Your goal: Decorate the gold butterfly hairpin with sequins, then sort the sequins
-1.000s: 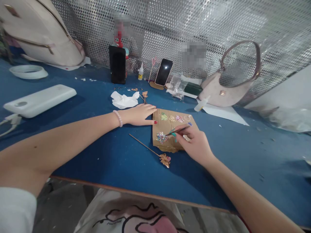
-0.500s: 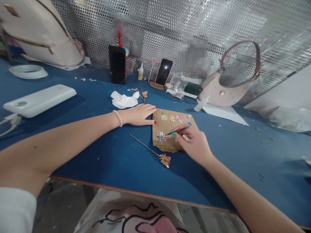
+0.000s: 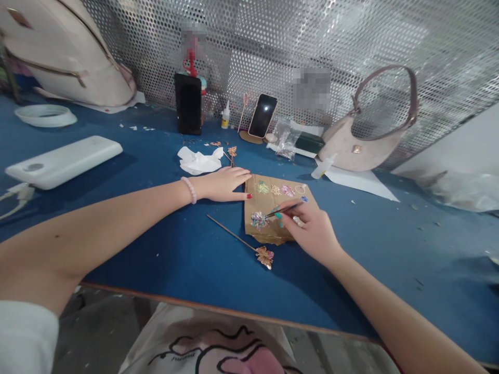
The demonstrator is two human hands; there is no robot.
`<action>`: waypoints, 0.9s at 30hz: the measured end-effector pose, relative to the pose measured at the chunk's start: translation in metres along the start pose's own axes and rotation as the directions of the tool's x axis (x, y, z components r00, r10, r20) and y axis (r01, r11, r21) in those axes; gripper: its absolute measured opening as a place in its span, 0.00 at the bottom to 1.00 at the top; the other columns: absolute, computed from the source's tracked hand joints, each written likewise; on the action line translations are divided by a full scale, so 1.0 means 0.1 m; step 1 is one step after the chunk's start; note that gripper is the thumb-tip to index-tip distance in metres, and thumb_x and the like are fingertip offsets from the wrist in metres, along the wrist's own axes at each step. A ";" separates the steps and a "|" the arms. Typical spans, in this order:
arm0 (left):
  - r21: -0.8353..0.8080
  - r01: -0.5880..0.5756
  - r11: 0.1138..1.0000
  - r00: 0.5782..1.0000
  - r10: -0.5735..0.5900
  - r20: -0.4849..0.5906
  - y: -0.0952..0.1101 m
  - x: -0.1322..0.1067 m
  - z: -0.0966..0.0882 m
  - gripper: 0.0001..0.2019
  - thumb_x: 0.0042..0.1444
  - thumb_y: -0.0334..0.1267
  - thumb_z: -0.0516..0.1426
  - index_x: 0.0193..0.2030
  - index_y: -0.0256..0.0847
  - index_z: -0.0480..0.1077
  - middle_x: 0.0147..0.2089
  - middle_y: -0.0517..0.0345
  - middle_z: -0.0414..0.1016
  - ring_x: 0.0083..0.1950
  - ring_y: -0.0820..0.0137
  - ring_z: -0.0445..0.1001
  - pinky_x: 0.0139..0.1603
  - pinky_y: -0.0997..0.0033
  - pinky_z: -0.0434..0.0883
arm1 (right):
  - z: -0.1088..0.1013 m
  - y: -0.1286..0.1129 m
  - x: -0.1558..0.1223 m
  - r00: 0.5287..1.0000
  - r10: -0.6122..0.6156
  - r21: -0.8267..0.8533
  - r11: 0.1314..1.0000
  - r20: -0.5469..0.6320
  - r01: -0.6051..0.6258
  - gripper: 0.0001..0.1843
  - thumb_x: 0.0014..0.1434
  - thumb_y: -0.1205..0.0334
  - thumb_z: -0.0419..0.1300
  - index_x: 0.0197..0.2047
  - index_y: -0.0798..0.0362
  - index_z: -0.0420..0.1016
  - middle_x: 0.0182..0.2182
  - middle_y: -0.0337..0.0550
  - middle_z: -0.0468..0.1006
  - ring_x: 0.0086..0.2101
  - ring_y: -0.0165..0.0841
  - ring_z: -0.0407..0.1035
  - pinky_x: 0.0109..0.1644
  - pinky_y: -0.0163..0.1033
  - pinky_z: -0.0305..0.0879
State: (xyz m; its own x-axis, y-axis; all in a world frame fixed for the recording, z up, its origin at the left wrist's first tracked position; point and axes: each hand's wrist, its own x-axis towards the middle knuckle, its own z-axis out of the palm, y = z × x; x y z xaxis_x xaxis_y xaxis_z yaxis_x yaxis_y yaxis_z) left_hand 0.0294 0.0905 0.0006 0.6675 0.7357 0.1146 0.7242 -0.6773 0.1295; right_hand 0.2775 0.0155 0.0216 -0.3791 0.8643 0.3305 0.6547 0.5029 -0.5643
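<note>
My right hand (image 3: pixel 312 228) grips dark tweezers (image 3: pixel 287 209), whose tips touch a pile of multicoloured rhinestones (image 3: pixel 259 220). That pile lies on a piece of brown cardboard (image 3: pixel 253 202), along with green gems (image 3: pixel 263 187), beige ones (image 3: pixel 275 190) and pink ones (image 3: pixel 288 190). Fingers stretched out, my left hand (image 3: pixel 224 186) rests flat with its fingertips at the cardboard's left edge. In front of the cardboard lies a hairpin with a gold butterfly (image 3: pixel 265 256), a pink gem on one wing. Whether the tweezers hold a gem is too small to tell.
Behind my left hand are a crumpled white tissue (image 3: pixel 199 159) and another gold hairpin (image 3: pixel 232 151). Two phones, a black one (image 3: pixel 188 104) and a propped one (image 3: pixel 263 116), stand near the perforated metal wall. A glue bottle (image 3: pixel 323 167), a handbag (image 3: pixel 362 145) and a power bank (image 3: pixel 64 162) lie around.
</note>
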 end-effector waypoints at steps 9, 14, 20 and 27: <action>-0.003 -0.005 1.000 1.000 0.005 -0.003 -0.01 0.01 0.02 0.39 0.59 0.63 0.38 0.66 0.33 0.47 0.67 0.45 0.47 0.67 0.60 0.46 0.65 0.61 0.48 | 0.01 -0.03 0.01 1.000 0.022 0.007 1.000 -0.008 -0.022 0.06 0.53 0.64 0.55 0.33 0.52 0.73 0.32 0.43 0.78 0.29 0.34 0.73 0.33 0.40 0.69; -0.005 -0.002 1.000 1.000 0.002 0.003 -0.01 0.00 0.00 0.38 0.59 0.63 0.38 0.66 0.35 0.47 0.68 0.46 0.47 0.67 0.60 0.46 0.65 0.61 0.48 | 0.01 -0.04 0.01 1.000 0.026 0.018 1.000 -0.014 -0.026 0.06 0.52 0.64 0.55 0.33 0.52 0.73 0.31 0.41 0.78 0.29 0.33 0.73 0.32 0.39 0.68; 0.002 0.003 1.000 1.000 -0.003 0.001 0.01 0.00 0.00 0.38 0.59 0.62 0.40 0.66 0.33 0.48 0.67 0.45 0.47 0.67 0.59 0.47 0.65 0.61 0.48 | 0.02 -0.06 0.01 0.999 0.021 0.017 1.000 -0.026 -0.021 0.06 0.52 0.65 0.55 0.33 0.52 0.73 0.30 0.41 0.78 0.28 0.33 0.73 0.31 0.37 0.67; -0.007 0.009 1.000 1.000 -0.009 0.027 0.02 0.00 -0.02 0.38 0.59 0.63 0.39 0.66 0.35 0.46 0.68 0.46 0.45 0.67 0.60 0.45 0.65 0.62 0.47 | 0.01 -0.01 0.02 0.999 -0.029 0.001 1.000 -0.013 0.029 0.06 0.52 0.65 0.55 0.33 0.52 0.73 0.33 0.43 0.78 0.29 0.33 0.73 0.32 0.38 0.68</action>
State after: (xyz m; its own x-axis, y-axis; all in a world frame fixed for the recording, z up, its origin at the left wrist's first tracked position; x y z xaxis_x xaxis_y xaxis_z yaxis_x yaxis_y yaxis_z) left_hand 0.0300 0.0893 0.0031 0.6652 0.7416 0.0867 0.7293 -0.6702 0.1375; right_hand 0.2756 0.0164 0.0221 -0.3890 0.8494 0.3566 0.6431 0.5275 -0.5551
